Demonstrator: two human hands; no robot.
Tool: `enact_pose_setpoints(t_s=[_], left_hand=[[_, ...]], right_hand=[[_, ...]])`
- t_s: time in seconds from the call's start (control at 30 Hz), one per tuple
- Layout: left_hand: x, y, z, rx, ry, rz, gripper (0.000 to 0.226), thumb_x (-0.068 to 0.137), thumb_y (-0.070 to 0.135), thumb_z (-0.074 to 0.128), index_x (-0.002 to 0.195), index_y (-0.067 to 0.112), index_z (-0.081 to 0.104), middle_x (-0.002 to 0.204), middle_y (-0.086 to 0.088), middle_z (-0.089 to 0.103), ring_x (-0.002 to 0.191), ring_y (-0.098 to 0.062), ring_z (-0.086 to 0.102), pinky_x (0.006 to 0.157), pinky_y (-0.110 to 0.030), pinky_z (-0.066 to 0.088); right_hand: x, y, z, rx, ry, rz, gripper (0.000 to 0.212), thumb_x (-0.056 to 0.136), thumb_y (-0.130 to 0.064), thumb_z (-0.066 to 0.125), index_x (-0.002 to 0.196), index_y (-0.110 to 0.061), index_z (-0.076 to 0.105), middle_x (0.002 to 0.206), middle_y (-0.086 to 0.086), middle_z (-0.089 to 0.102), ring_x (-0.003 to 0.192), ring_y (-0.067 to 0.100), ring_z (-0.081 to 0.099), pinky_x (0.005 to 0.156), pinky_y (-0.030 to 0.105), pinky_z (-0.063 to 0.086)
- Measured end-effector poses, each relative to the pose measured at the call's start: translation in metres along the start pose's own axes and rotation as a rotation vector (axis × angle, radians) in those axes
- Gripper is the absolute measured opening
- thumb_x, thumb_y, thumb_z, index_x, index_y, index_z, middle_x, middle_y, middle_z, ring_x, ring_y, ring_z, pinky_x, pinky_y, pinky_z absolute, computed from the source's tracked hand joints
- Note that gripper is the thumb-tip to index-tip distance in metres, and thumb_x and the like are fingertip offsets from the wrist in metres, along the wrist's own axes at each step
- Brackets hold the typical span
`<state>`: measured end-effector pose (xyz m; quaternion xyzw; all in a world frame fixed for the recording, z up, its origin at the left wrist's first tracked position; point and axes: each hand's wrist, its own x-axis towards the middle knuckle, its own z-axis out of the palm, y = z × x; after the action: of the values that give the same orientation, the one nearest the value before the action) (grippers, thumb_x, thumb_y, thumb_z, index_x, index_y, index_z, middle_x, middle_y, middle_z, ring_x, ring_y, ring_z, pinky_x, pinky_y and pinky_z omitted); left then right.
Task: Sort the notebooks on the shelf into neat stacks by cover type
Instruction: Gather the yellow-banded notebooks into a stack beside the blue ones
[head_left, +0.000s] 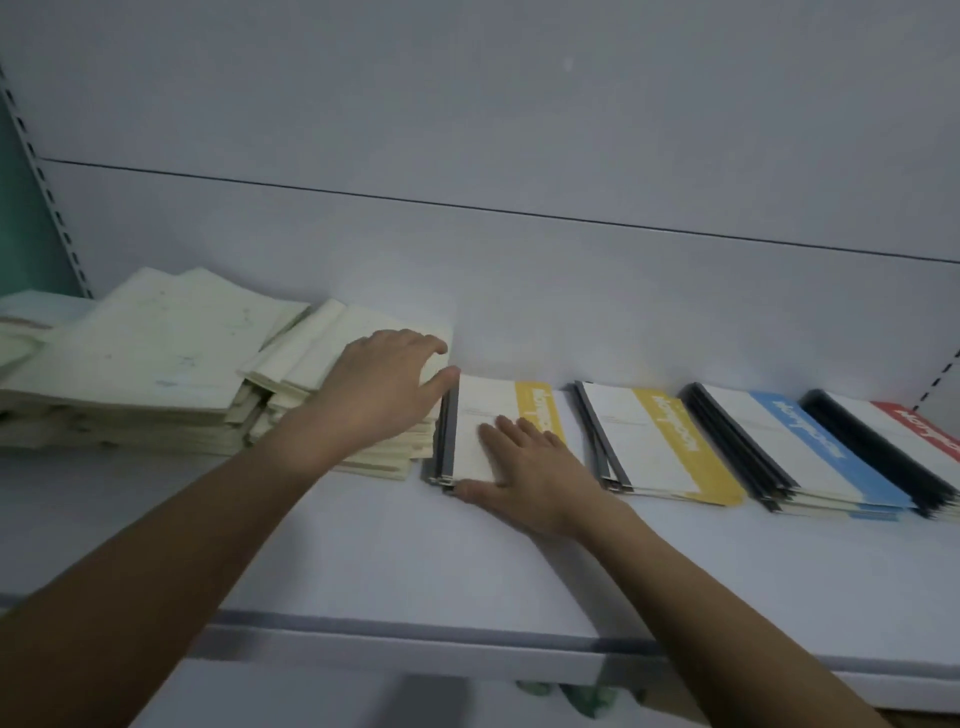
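A small stack of white notebooks with a yellow band (485, 415) lies on the white shelf (363, 545). My right hand (524, 467) rests flat on its cover, thumb along the near edge. My left hand (382, 387) lies on a messy pile of pale green notebooks (156, 358), its thumb touching the grey spine of the yellow-band stack. To the right lie a second yellow-band stack (670, 447), a blue-band stack (810, 457) and a red-band stack (914, 436).
The shelf's grey back panel (519, 260) rises right behind the stacks. Slotted uprights stand at the far left (47, 197) and far right (940, 374). The shelf's front lip (415, 634) runs below my forearms.
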<state>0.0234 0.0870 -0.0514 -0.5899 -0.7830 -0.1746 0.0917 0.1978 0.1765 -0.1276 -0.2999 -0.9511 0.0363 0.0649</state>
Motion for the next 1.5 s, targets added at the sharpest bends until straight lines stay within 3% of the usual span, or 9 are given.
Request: enact_pose_setpoints(t_s=[0.33, 0.5, 0.73, 0.87, 0.97, 1.1, 1.3, 1.4, 1.5], left_hand=[[0.004, -0.009, 0.004, -0.320, 0.176, 0.020, 0.023, 0.096, 0.030, 0.049, 0.112, 0.022, 0.064, 0.114, 0.006, 0.064, 0.110, -0.018, 0.053, 0.091, -0.033, 0.041], [0.005, 0.008, -0.018, -0.672, 0.114, 0.011, 0.017, 0.090, 0.025, 0.053, 0.083, 0.027, 0.068, 0.084, 0.011, 0.069, 0.081, -0.011, 0.064, 0.074, -0.027, 0.049], [-0.001, 0.010, -0.028, -0.962, -0.176, -0.128, 0.025, 0.094, 0.021, 0.050, 0.084, 0.009, 0.069, 0.082, -0.006, 0.073, 0.066, -0.027, 0.072, 0.056, -0.031, 0.054], [-0.016, 0.021, -0.032, -1.085, -0.254, -0.240, 0.049, 0.100, 0.039, 0.043, 0.085, 0.000, 0.069, 0.083, -0.015, 0.073, 0.067, -0.031, 0.072, 0.058, -0.030, 0.057], [-0.022, 0.038, -0.032, -1.358, -0.389, -0.386, 0.061, 0.094, 0.061, 0.044, 0.108, 0.005, 0.064, 0.099, -0.016, 0.073, 0.079, -0.034, 0.073, 0.071, -0.038, 0.060], [-0.023, 0.051, -0.031, -1.514, -0.243, -0.501, 0.032, 0.099, 0.025, 0.051, 0.125, 0.008, 0.057, 0.106, -0.012, 0.070, 0.083, -0.023, 0.068, 0.070, -0.034, 0.058], [-0.028, 0.026, -0.030, -1.548, -0.001, -0.557, 0.036, 0.099, 0.005, 0.047, 0.134, 0.014, 0.050, 0.121, -0.010, 0.064, 0.089, -0.020, 0.065, 0.068, -0.034, 0.053], [-0.031, 0.022, -0.028, -1.527, 0.037, -0.598, 0.037, 0.099, 0.004, 0.047, 0.135, 0.013, 0.050, 0.121, -0.010, 0.063, 0.087, -0.021, 0.065, 0.065, -0.035, 0.052], [-0.035, 0.013, -0.029, -1.502, 0.083, -0.592, 0.039, 0.099, 0.003, 0.047, 0.136, 0.015, 0.049, 0.121, -0.009, 0.063, 0.090, -0.020, 0.065, 0.065, -0.034, 0.052]], right_hand=[[-0.026, -0.020, -0.039, 0.110, -0.137, 0.097, 0.071, 0.084, -0.071, 0.046, 0.127, -0.016, 0.053, 0.129, 0.002, 0.057, 0.118, 0.025, 0.051, 0.095, 0.041, 0.042], [-0.028, -0.016, -0.046, 0.227, 0.198, 0.272, 0.025, 0.088, -0.022, 0.061, 0.110, -0.027, 0.071, 0.106, -0.010, 0.072, 0.096, 0.013, 0.065, 0.083, 0.029, 0.050], [-0.040, -0.007, -0.053, 0.412, 0.091, 0.192, 0.010, 0.083, -0.045, 0.069, 0.089, -0.053, 0.070, 0.082, -0.023, 0.064, 0.074, -0.002, 0.057, 0.068, 0.025, 0.044], [-0.041, -0.010, -0.070, 0.473, 0.611, 0.212, 0.034, 0.096, -0.031, 0.055, 0.062, -0.028, 0.055, 0.047, -0.006, 0.041, 0.047, 0.009, 0.033, 0.051, 0.028, 0.029], [-0.045, -0.035, -0.065, 0.428, 0.682, 0.046, 0.018, 0.096, -0.025, 0.057, 0.106, -0.033, 0.071, 0.085, -0.023, 0.068, 0.074, -0.002, 0.059, 0.068, 0.013, 0.044], [-0.051, -0.042, -0.051, 0.328, 0.405, -0.198, 0.065, 0.092, -0.037, 0.062, 0.149, -0.034, 0.031, 0.153, -0.012, 0.035, 0.139, 0.006, 0.033, 0.106, 0.021, 0.033], [-0.048, 0.006, -0.032, 0.338, 0.182, -0.010, 0.110, 0.070, -0.063, 0.071, 0.153, -0.030, 0.006, 0.160, -0.010, 0.013, 0.146, 0.017, 0.018, 0.115, 0.041, 0.028], [-0.052, 0.017, -0.019, 0.265, -0.066, 0.035, 0.089, 0.084, -0.056, 0.063, 0.153, -0.022, 0.019, 0.160, -0.001, 0.018, 0.147, 0.019, 0.016, 0.116, 0.036, 0.019], [-0.052, 0.025, -0.012, 0.190, 0.047, 0.020, 0.044, 0.096, -0.054, 0.045, 0.128, -0.025, 0.053, 0.134, 0.003, 0.055, 0.124, 0.026, 0.049, 0.097, 0.038, 0.041]])
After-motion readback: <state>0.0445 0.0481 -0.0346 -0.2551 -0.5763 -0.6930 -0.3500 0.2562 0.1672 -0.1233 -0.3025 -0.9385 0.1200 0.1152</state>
